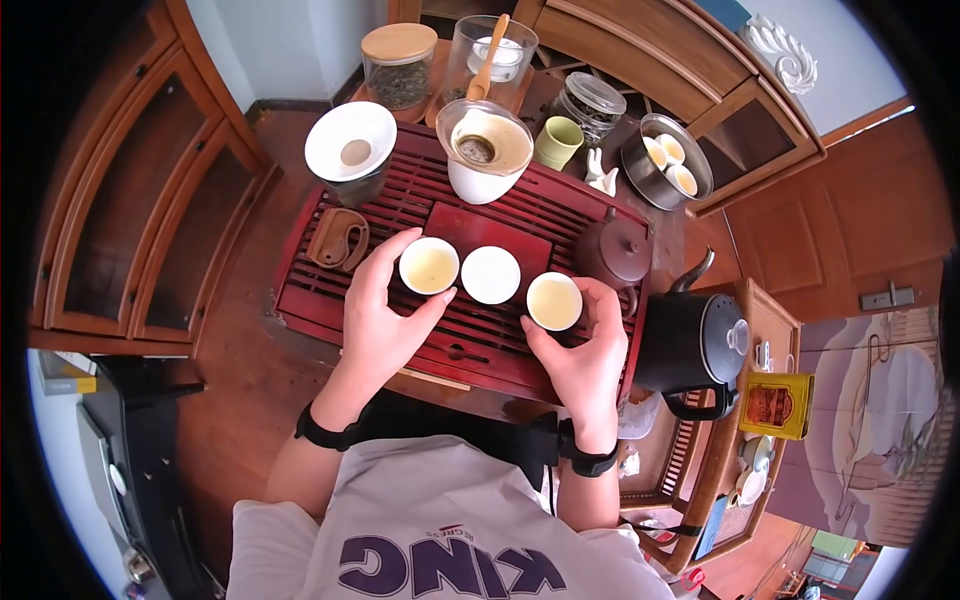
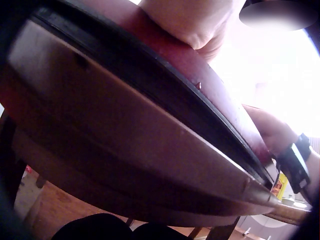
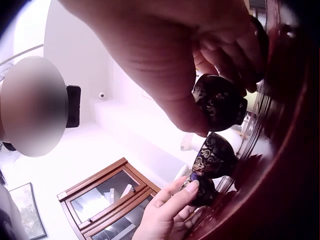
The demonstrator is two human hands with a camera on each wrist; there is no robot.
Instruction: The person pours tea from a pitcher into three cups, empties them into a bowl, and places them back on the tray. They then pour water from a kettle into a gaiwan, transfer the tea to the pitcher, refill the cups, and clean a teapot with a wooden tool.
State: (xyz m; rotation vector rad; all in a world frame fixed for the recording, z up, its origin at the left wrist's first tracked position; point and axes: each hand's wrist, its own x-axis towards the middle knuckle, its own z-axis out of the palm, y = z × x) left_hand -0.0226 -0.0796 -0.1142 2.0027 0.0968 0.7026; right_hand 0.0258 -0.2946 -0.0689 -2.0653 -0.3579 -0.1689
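Right hand [image 3: 167, 55] pinches a cup [image 3: 219, 105]; left hand [image 1: 385, 318] apparently another [image 1: 430, 266].

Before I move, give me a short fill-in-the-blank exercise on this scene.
The left hand holds a cup of pale ____ liquid.
The brown teapot is nearer the ____ hand.
The row between the hands, counting both held ones, has ____ cups.
The largest word on the shirt reads ____.
Missing words: yellow; right; three; KING.

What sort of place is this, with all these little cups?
Probably a tea corner, perhaps in a home: three small cups and a brown teapot stand on a slatted red tray, with a black kettle beside it.
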